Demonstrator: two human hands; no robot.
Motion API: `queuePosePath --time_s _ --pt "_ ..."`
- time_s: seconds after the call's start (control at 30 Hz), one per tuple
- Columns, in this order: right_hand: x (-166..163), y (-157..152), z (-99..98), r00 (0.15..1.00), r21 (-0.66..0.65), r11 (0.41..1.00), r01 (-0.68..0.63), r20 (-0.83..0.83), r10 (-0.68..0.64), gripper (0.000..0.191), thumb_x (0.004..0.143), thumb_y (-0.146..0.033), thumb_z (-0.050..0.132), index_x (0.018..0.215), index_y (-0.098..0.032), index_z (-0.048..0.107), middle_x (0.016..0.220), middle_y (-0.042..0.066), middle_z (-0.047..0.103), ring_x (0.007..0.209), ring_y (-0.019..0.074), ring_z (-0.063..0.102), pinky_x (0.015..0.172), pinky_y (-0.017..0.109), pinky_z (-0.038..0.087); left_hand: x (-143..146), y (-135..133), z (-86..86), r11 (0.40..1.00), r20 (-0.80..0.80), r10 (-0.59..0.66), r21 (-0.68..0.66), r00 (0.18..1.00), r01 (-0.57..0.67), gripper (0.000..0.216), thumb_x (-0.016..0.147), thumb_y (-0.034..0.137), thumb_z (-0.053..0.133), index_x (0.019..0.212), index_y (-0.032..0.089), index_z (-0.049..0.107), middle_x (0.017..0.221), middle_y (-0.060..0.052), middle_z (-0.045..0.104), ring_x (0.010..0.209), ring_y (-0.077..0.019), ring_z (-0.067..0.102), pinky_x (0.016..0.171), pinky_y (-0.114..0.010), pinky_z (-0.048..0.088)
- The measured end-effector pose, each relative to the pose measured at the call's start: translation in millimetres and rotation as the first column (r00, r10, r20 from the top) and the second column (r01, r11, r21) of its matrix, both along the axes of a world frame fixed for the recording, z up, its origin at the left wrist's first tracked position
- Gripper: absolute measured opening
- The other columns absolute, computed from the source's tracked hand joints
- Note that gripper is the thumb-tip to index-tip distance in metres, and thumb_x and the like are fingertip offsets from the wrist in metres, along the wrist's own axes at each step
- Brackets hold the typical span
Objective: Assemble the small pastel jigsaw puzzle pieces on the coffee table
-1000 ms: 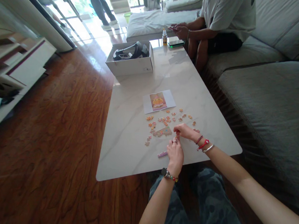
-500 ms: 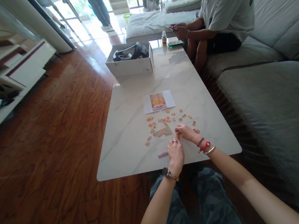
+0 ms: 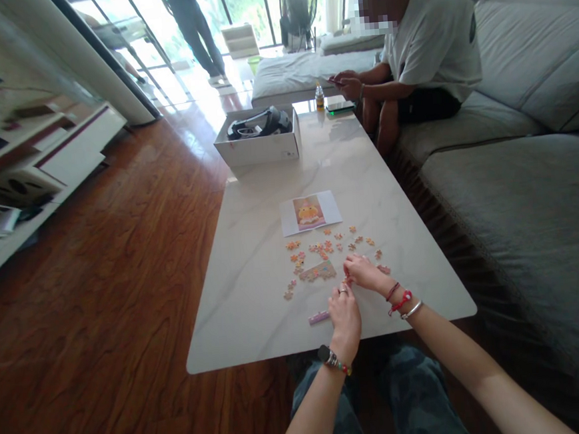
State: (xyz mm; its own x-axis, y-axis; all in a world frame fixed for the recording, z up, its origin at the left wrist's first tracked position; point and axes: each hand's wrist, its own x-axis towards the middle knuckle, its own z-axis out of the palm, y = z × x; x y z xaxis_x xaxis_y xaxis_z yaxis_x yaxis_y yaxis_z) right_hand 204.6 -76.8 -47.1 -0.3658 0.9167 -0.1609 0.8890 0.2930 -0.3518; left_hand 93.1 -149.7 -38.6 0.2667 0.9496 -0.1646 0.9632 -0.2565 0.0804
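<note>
My left hand [image 3: 345,316] and my right hand [image 3: 367,272] meet near the table's front edge, fingertips pinched together around small pink jigsaw pieces [image 3: 347,280], mostly hidden by the fingers. Left of them lies a joined strip of jigsaw pieces [image 3: 316,272]. A purple joined strip [image 3: 319,317] lies flat beside my left hand. Loose orange and pink jigsaw pieces [image 3: 322,248] are scattered beyond. A pink piece [image 3: 384,269] sits just past my right wrist. Farther back is a paper sheet with a printed yellow figure [image 3: 309,213].
The white marble-look table [image 3: 253,266] carries an open white box [image 3: 259,151] with a headset [image 3: 259,123] inside. A small bottle [image 3: 319,98] and a phone [image 3: 340,107] are at the far end. A person [image 3: 426,46] sits on the grey sofa [image 3: 519,199] at right.
The camera view has tilted up a little, so everything sits lower in the picture. Both hands keep their pinch close together, with little visible movement over the table.
</note>
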Motion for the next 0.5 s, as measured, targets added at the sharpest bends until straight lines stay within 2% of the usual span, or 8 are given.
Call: queuePosePath --time_s 0.1,0.23,0.37,0.5 --pt "2.2 4.1 -1.3 0.993 -0.007 0.999 0.046 -0.106 -0.046 0.01 0.068 -0.008 0.054 0.068 -0.017 0.06 0.073 0.004 0.061 0.073 0.0142 0.053 0.067 0.024 0.037 -0.5 0.0 -2.3 1.0 0.021 0.021 -0.009 1.0 -0.021 0.043 0.081 0.007 0.034 0.121 0.015 0.044 0.107 -0.012 0.054 0.094 -0.0213 0.049 0.072 -0.032 0.044" --pt "18.8 6.7 -1.9 0.965 0.023 0.977 0.212 -0.164 -0.206 0.013 0.069 -0.008 0.052 0.069 -0.017 0.061 0.068 0.002 0.061 0.064 0.0116 0.053 0.06 0.021 0.037 -2.0 9.7 2.0 0.998 0.06 0.016 -0.065 0.998 -0.012 0.039 0.08 0.008 0.035 0.115 0.017 0.05 0.104 -0.012 0.056 0.094 -0.0223 0.05 0.072 -0.033 0.044" --pt "35.9 3.1 -1.3 0.948 0.09 0.954 0.286 -0.172 -0.268 0.008 0.066 -0.011 0.058 0.064 -0.017 0.062 0.078 0.005 0.06 0.078 0.0158 0.054 0.068 0.025 0.039 0.8 36.4 15.0 0.994 0.075 0.03 -0.108 0.997 -0.022 0.026 0.08 0.014 0.037 0.095 0.014 0.058 0.093 -0.012 0.057 0.092 -0.0237 0.051 0.071 -0.033 0.043" --pt "56.8 -12.4 -6.7 0.883 0.231 0.881 0.413 -0.339 -0.325 0.01 0.07 -0.014 0.052 0.068 -0.018 0.062 0.081 0.006 0.057 0.083 0.0172 0.052 0.076 0.029 0.041 1.8 50.5 28.0 0.994 0.104 0.086 -0.078 0.991 -0.078 0.024 0.079 0.015 0.039 0.096 0.013 0.055 0.094 -0.012 0.056 0.091 -0.0221 0.051 0.07 -0.03 0.043"
